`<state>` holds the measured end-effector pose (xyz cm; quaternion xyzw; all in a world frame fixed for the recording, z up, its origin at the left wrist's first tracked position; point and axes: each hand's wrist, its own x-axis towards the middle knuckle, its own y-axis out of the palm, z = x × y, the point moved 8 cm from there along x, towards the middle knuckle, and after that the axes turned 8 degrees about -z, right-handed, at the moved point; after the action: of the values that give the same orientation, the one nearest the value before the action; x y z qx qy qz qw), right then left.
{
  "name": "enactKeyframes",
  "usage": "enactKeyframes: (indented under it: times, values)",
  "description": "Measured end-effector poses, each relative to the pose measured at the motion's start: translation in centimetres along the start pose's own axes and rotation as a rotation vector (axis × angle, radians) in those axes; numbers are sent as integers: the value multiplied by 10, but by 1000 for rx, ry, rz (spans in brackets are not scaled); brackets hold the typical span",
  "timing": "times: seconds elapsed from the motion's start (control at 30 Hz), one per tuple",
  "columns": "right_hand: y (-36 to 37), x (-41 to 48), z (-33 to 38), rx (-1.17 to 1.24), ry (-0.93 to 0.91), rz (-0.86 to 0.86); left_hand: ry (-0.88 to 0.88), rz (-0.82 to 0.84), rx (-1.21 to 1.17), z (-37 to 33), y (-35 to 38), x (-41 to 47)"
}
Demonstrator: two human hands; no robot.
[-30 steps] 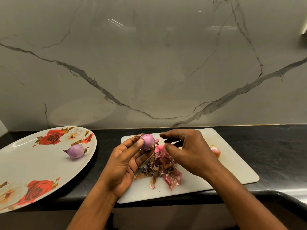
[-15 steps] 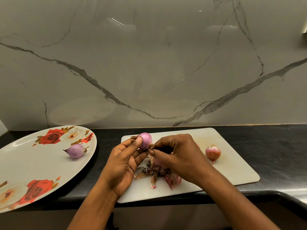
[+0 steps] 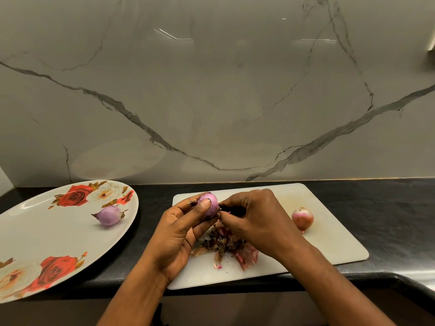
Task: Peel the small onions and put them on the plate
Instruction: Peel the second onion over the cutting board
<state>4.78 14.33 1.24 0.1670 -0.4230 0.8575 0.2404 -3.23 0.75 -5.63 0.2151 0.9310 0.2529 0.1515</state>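
Centrally, left hand [image 3: 179,234] gripping onion [image 3: 209,203] over cutting board [image 3: 329,243], right hand [image 3: 256,220] pinching its skin, peel pile [image 3: 226,245] beneath, unpeeled onion [image 3: 302,218] rightward, plate [image 3: 47,231] left holding peeled onion [image 3: 109,215].

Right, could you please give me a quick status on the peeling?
Left hand grips held onion, right hand pinches its end. Peeled onion on plate, third onion waiting on board. Nothing in the way.

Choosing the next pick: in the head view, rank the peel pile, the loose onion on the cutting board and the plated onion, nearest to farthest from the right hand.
From the right hand:
1. Peel pile, just below it.
2. Loose onion, on the cutting board to its right.
3. Plated onion, far left.
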Motion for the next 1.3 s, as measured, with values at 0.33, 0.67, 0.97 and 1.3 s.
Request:
enactKeyframes:
  times: [0.33,0.67,0.97,1.3]
  values:
    - [-4,0,-3,186,-6,-46,-10,1,0,-2,5,-1]
    - [-8,1,11,157,-125,-29,-21,-8,35,-1,5,-1]
    - [-9,5,2,187,-70,-52,-32,-8,35,0,7,-2]
    - [-5,-3,10,55,-231,-89,-22,-22,31,0,5,0]
